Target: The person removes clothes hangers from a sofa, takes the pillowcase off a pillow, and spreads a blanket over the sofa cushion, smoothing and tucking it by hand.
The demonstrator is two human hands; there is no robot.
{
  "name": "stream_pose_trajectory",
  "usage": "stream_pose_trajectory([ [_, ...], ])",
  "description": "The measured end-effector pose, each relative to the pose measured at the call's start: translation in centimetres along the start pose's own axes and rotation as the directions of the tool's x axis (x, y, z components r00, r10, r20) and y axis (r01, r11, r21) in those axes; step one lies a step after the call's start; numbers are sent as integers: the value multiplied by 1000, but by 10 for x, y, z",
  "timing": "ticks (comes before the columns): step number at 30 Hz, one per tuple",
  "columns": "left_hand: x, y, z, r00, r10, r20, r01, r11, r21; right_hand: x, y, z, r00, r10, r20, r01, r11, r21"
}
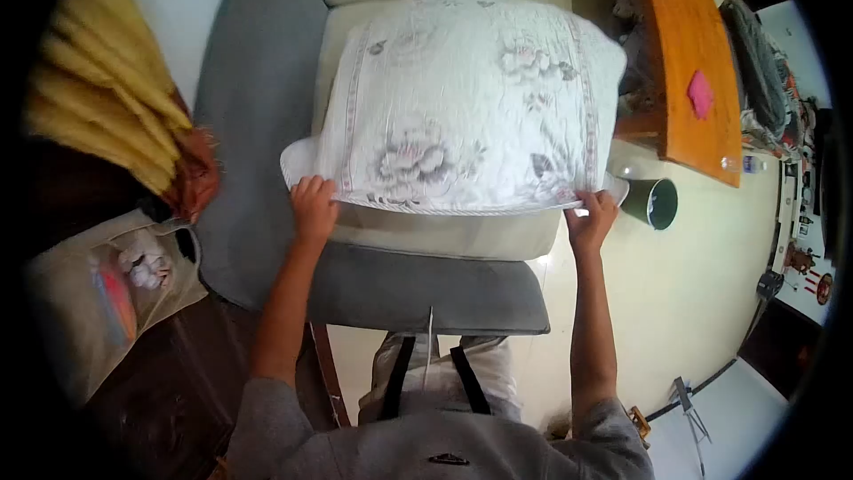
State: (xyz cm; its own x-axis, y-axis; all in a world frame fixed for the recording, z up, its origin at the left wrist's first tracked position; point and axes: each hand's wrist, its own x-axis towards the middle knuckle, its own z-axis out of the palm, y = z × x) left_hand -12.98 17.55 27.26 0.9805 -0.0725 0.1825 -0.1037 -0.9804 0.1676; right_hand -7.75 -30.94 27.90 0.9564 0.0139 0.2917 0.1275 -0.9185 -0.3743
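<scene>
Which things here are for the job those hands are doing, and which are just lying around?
Part of the job, it seems:
- flowery cloth, its edge held by the left hand and right hand
- sofa under it

Seemingly just around:
- yellow cloth
- bin
- table
- pink thing on the table

Cloth (471,98): white ground; large grey blossoms with pinkish touches; narrow reddish patterned bands near both sides. Sofa (249,107): grey. Seat cushions (444,229): cream. Draped textile (98,71): mustard yellow. Wooden surface (689,27): orange-brown. Small limp item (700,94): bright pink. Bin (653,203): dark green. Floor (684,302): pale cream. Bag (62,302): beige. Shirt (400,444): grey, small black motif. Trousers (502,378): pale beige-grey. Straps (468,380), two: black.
</scene>
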Motion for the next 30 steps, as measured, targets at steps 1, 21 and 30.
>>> stream_pose_trajectory([
  [1, -20, -10, 28, 999, -22, 43, 22, 1000, -6, -19, 14, 22, 994, 30, 104, -30, 1000, -5],
  [21, -163, 1, 215, 807, -174, 564, 123, 984, 128, -183, 65, 194, 850, 131, 510, -90, 990, -106],
  [30, -165, -33, 247, 898, -46, 438, 21, 998, 60, -182, 80, 187, 895, 207, 396, -196, 978, -69],
])
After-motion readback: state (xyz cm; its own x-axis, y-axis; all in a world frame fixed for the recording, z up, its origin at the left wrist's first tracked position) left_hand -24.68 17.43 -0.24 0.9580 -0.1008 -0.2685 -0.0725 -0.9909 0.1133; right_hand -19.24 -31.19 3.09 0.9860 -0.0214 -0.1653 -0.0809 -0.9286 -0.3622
